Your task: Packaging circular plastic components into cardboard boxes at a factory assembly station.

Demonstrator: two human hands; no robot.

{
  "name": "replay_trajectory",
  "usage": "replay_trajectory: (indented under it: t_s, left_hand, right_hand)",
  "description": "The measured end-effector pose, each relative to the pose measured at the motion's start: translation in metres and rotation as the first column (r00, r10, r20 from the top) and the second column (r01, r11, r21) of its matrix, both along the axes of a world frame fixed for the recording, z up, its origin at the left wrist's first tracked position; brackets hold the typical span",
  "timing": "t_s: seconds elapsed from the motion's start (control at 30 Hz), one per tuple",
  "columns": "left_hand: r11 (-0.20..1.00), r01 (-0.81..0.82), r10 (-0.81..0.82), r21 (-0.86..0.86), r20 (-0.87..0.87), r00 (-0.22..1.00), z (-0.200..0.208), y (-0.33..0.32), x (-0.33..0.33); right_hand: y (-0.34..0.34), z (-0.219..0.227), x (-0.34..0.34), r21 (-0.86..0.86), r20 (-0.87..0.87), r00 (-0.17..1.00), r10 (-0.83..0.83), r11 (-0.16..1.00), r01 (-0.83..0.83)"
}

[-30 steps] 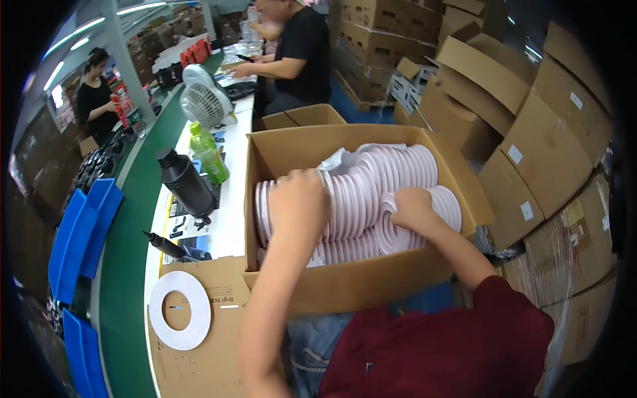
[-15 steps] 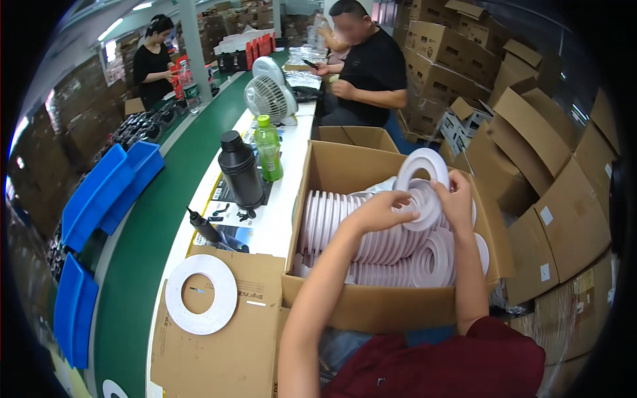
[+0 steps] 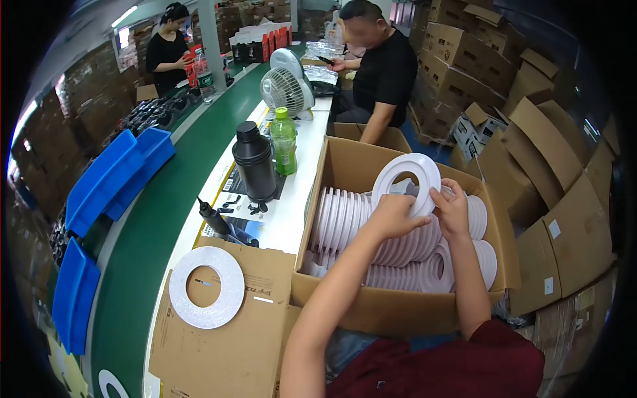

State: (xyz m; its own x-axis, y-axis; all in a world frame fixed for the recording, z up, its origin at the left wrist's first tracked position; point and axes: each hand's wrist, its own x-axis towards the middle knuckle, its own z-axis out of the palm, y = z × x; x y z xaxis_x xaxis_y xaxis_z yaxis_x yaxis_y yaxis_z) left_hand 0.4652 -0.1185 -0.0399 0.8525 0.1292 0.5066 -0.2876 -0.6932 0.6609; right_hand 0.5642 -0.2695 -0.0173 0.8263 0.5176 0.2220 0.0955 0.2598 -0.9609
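Observation:
Both my hands hold a white plastic ring tilted up above an open cardboard box. My left hand is closed on its lower left part, the fingers partly hidden behind the rim. At the ring's right edge, my right hand pinches it between thumb and fingers. Beneath my hands, similar white rings stand on edge in packed rows inside the box. To the left, a flat white ring with a speckled surface lies on a cardboard sheet.
A dark grey bottle, a green bottle, a small black bottle and a fan stand on the white tabletop. Beyond runs a green conveyor belt with blue trays. Two co-workers sit or stand farther off; cartons are at right.
My left hand has moved from beside the ring to grip its lower part. The ring has turned more toward me. The seated co-worker's near arm has lowered toward a box.

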Motion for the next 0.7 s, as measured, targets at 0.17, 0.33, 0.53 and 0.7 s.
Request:
replay_trajectory:
  t_s: [0.17, 0.33, 0.53, 0.7]
  left_hand:
    - [0.985, -0.004, -0.008, -0.173, -0.067, 0.998, 0.004, 0.001, 0.003]
    - [0.756, -0.079, 0.116, -0.650, 0.014, 0.993, -0.003, 0.042, -0.002]
    - [0.382, 0.035, 0.199, -0.924, 0.119, 0.973, 0.019, 0.057, -0.013]
    - [0.277, 0.142, 0.163, -0.950, 0.192, 0.968, 0.026, 0.058, -0.021]
  right_hand:
    - [-0.010, -0.003, 0.016, 0.097, -0.052, 0.997, -0.054, 0.994, 0.059]
    - [-0.006, -0.004, 0.020, 0.187, -0.089, 0.987, -0.136, 0.971, 0.151]
    - [-0.023, 0.007, 0.026, 0.387, -0.078, 0.967, -0.244, 0.886, 0.255]
    - [-0.017, 0.002, 0.018, 0.195, -0.059, 0.984, -0.168, 0.965, 0.177]
